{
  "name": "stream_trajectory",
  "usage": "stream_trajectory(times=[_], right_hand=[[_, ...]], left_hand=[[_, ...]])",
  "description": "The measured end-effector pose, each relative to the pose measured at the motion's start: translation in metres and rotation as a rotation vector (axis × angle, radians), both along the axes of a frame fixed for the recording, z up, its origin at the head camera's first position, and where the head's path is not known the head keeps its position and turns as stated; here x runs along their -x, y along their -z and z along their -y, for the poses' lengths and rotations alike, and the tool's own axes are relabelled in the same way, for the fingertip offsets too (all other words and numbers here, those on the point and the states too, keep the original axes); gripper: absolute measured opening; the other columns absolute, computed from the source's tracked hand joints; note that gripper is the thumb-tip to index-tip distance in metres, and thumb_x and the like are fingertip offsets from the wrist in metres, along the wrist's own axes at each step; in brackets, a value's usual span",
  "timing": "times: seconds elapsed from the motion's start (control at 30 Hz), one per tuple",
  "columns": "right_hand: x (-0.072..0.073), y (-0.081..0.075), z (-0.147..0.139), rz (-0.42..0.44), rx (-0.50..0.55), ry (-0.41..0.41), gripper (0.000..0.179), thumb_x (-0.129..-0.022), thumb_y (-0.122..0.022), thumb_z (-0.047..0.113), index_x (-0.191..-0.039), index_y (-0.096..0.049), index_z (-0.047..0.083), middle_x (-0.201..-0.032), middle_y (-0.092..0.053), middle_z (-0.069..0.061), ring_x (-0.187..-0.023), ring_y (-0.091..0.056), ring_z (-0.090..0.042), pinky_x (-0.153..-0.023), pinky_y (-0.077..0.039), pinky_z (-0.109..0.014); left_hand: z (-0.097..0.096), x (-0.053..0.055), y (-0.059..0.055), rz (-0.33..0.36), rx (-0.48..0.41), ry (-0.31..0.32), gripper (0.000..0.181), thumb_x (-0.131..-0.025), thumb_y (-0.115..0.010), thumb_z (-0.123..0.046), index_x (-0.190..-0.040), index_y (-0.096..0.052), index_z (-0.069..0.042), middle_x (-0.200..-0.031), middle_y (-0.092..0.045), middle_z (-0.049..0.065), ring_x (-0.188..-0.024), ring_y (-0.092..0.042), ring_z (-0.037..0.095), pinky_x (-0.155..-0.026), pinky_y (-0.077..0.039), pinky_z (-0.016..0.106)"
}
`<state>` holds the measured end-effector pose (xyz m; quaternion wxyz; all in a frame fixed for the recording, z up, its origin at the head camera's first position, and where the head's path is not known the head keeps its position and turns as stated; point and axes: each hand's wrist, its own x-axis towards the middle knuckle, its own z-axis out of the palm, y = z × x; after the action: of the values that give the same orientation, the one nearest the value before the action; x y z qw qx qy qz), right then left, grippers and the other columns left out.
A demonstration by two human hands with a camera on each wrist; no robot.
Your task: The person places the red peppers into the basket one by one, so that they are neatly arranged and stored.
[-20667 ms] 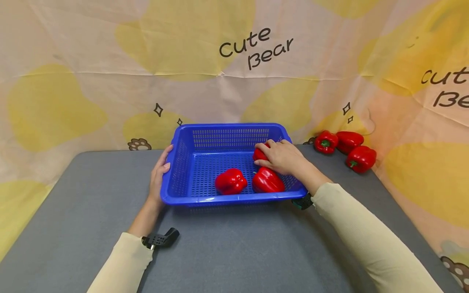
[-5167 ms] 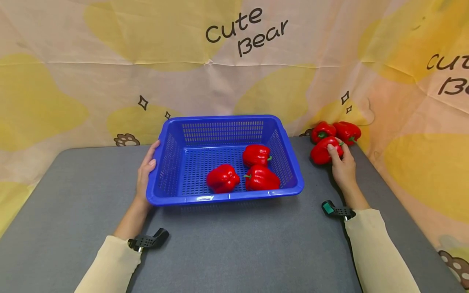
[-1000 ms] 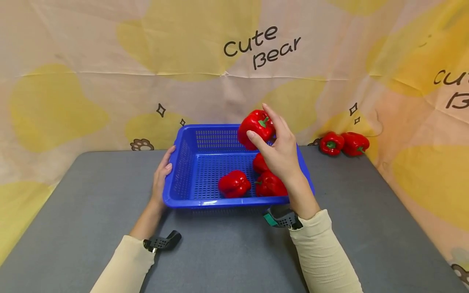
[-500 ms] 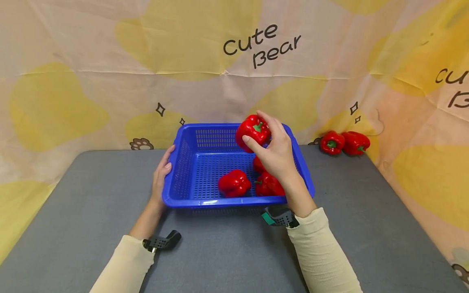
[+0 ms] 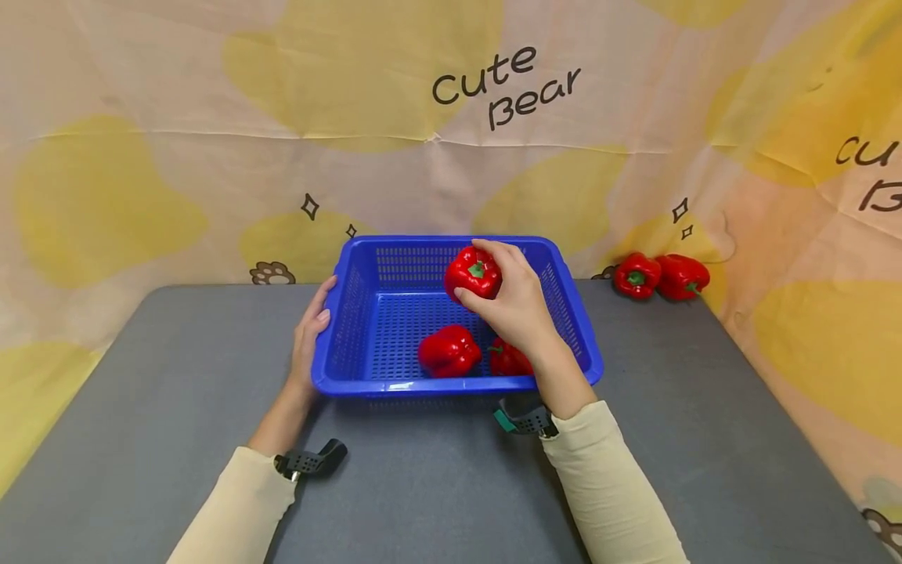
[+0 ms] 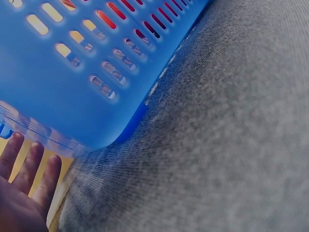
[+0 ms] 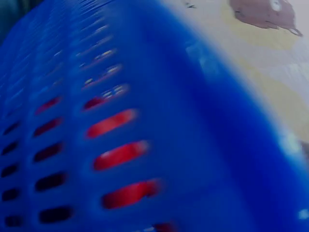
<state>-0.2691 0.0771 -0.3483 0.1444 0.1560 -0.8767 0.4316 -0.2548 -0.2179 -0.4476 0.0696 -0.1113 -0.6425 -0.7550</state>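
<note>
My right hand (image 5: 517, 299) grips a red bell pepper (image 5: 474, 272) by its sides, thumb in front and fingers behind, stem facing me. It is over the back right part of the blue plastic basket (image 5: 395, 387). Inside lie another red bell pepper (image 5: 449, 351) near the front and a third pepper (image 5: 510, 359) partly behind my right wrist. My left hand (image 5: 308, 337) rests against the basket's left rim; in the left wrist view its straight fingers (image 6: 30, 166) touch under the rim. The right wrist view shows the perforated basket wall (image 7: 169, 121) with red behind its slots; my right hand is not seen there.
Two more red bell peppers, one stem-forward (image 5: 637, 276) and one on its side (image 5: 682, 276), lie together at the table's back right corner. The grey table (image 5: 423, 486) meets a patterned cloth backdrop (image 5: 366, 94) behind and on the right.
Five seconds ago my right hand gripped a pepper beside the two at the back right. It has carried that pepper left over the basket and lowered it. My left hand has stayed at the rim.
</note>
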Motion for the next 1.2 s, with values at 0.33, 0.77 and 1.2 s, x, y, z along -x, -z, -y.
stream_trajectory(times=[0.33,0.77,1.2], right_hand=[[0.007,0.01,0.008,0.1,-0.121,-0.024,0.063,-0.086,-0.077,0.031,-0.143,-0.055,0.017,-0.141,-0.054,-0.009,-0.123,-0.057,-0.031,-0.093,-0.057,-0.049],[0.014,0.013,0.016,0.165,-0.23,-0.034,0.063,-0.087,-0.075,0.034,-0.144,-0.054,0.018,-0.141,-0.053,-0.009,-0.122,-0.059,-0.03,-0.096,-0.056,-0.048],[0.014,0.018,0.014,0.237,-0.318,-0.052,0.066,-0.087,-0.074,0.038,-0.146,-0.051,0.016,-0.14,-0.054,-0.009,-0.123,-0.057,-0.029,-0.095,-0.056,-0.047]], left_hand=[[0.0,0.002,0.002,0.0,-0.022,-0.005,0.056,-0.102,-0.034,-0.027,-0.158,-0.034,-0.02,-0.162,-0.032,0.009,-0.124,-0.047,0.015,-0.094,-0.047,0.02],[0.002,0.003,0.0,0.006,-0.042,-0.009,0.056,-0.102,-0.034,-0.025,-0.158,-0.034,-0.018,-0.161,-0.033,0.007,-0.123,-0.048,0.014,-0.094,-0.047,0.019],[-0.001,0.001,-0.001,0.01,-0.029,-0.002,0.056,-0.102,-0.034,-0.027,-0.158,-0.033,-0.02,-0.165,-0.028,0.012,-0.129,-0.046,0.015,-0.097,-0.046,0.019]])
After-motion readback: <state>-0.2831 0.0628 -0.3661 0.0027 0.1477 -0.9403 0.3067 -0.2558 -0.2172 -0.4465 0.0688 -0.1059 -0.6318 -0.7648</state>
